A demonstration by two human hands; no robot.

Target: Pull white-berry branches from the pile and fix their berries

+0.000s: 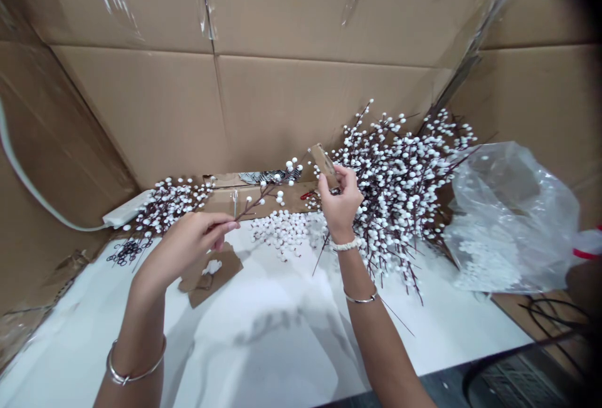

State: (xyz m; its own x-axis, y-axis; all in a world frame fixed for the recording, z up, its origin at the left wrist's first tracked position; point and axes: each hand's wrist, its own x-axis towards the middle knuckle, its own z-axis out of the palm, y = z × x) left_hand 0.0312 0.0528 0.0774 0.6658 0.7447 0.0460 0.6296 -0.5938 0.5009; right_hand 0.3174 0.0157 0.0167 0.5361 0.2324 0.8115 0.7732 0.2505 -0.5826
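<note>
My left hand (200, 232) pinches the lower end of a dark brown artificial berry branch (263, 197) dotted with white berries. The branch points up and right, toward my right hand (342, 202). Between the thumb and fingers of that hand is a small piece of cardboard (322, 160); whether it touches the branch tip I cannot tell. Loose white berries (282, 232) lie on the table below the branch. Under my left hand rests a cardboard scrap (219, 282) with a white blob (212, 266) on it.
A large heap of white-berry branches (395, 182) stands right of my right hand, beside a clear plastic bag (512, 220) of white pieces. More branches (172, 204) lie left, near a white power strip (126, 209). Cardboard walls (329, 107) enclose the white table (263, 339).
</note>
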